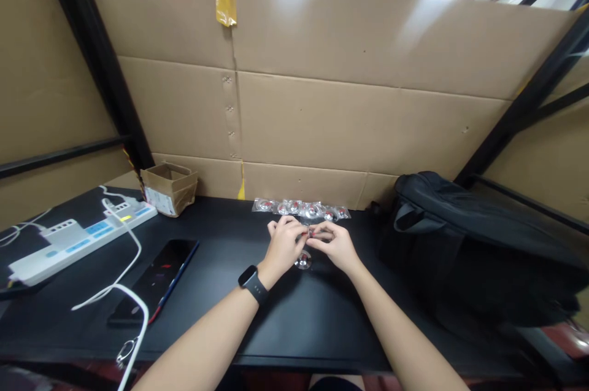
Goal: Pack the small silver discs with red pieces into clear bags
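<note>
My left hand (286,242), with a dark watch (253,283) on its wrist, meets my right hand (335,245) over the middle of the black table. Fingertips of both hands pinch a small red and silver piece (310,233), too small to name. Just below them on the table lies a round shiny metal disc (303,260), partly behind the left fingers. Beyond my hands, several round metal pieces with red marks in clear plastic packets (311,211) lie in a row along the cardboard wall.
On the left are a white power strip (87,240) with chargers and cables, a tablet-like dark device (156,280) and a small cardboard box (170,188). A black bag (460,250) fills the right side. Cardboard panels (322,108) enclose the table's back.
</note>
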Available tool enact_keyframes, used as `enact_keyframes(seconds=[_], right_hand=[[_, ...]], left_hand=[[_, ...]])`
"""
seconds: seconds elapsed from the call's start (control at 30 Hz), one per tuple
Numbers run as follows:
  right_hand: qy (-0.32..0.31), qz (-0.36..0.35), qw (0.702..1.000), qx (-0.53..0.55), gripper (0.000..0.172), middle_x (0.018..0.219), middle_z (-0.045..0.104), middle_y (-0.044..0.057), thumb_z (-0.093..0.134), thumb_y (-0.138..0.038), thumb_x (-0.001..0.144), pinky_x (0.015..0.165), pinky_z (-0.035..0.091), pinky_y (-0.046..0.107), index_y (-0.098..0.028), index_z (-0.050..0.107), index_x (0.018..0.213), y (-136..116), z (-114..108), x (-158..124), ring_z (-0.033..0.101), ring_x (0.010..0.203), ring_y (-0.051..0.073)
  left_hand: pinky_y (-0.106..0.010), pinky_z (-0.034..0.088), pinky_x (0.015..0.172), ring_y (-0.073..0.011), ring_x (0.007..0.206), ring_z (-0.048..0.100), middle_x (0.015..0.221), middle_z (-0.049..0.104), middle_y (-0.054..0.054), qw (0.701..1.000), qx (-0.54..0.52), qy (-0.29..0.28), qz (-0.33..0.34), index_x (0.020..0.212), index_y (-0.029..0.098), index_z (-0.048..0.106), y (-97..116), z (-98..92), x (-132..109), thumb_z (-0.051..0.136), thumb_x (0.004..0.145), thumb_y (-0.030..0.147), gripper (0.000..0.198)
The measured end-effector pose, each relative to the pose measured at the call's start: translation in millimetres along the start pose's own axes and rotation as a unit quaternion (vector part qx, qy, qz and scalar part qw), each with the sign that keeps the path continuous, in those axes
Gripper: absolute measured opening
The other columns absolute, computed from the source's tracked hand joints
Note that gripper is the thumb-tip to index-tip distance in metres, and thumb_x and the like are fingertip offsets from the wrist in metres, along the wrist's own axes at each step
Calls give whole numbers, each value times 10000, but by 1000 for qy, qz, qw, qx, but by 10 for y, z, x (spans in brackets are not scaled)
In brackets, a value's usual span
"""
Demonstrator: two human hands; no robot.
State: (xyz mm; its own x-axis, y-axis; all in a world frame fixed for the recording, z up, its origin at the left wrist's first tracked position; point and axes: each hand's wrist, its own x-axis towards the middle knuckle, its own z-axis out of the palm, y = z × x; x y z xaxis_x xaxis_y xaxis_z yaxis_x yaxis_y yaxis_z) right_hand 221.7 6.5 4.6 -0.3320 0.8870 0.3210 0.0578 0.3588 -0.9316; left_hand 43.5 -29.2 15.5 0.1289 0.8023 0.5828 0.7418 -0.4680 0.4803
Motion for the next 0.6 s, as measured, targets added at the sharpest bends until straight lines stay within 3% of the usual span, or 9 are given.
enact_keyframes(seconds=[0.2, 0.37, 0.6], right_hand=[[-19, -49, 996, -71, 277, 1125, 692, 89, 596, -447, 923, 865, 560, 349, -190, 699, 929, -48, -34, 12, 686, 997, 229], [-28, -75, 985, -150, 277, 1164, 616, 92, 545, -420, 955, 835, 533, 315, -194, 682, 874, -66, -57, 12, 625, 1049, 217], [-45, -96, 954, -281, 242, 1247, 540, 106, 535, -352, 956, 1027, 429, 401, -196, 654, 814, -155, -217, -13, 506, 1228, 257]], left_hand=[[-406, 245, 825, -231, 1034, 542, 944, 751, -25, 1000, 6, 27, -2, 894, 260, 730, 34, -35, 5, 607, 935, 254, 130], [-405, 247, 844, -237, 1053, 537, 928, 749, -29, 1000, 4, 5, 1, 852, 254, 734, 46, -14, -5, 611, 927, 246, 144], [-402, 293, 877, -240, 1101, 534, 1074, 733, -17, 999, 14, -2, -43, 992, 291, 707, 5, -99, 50, 510, 970, 291, 199]])
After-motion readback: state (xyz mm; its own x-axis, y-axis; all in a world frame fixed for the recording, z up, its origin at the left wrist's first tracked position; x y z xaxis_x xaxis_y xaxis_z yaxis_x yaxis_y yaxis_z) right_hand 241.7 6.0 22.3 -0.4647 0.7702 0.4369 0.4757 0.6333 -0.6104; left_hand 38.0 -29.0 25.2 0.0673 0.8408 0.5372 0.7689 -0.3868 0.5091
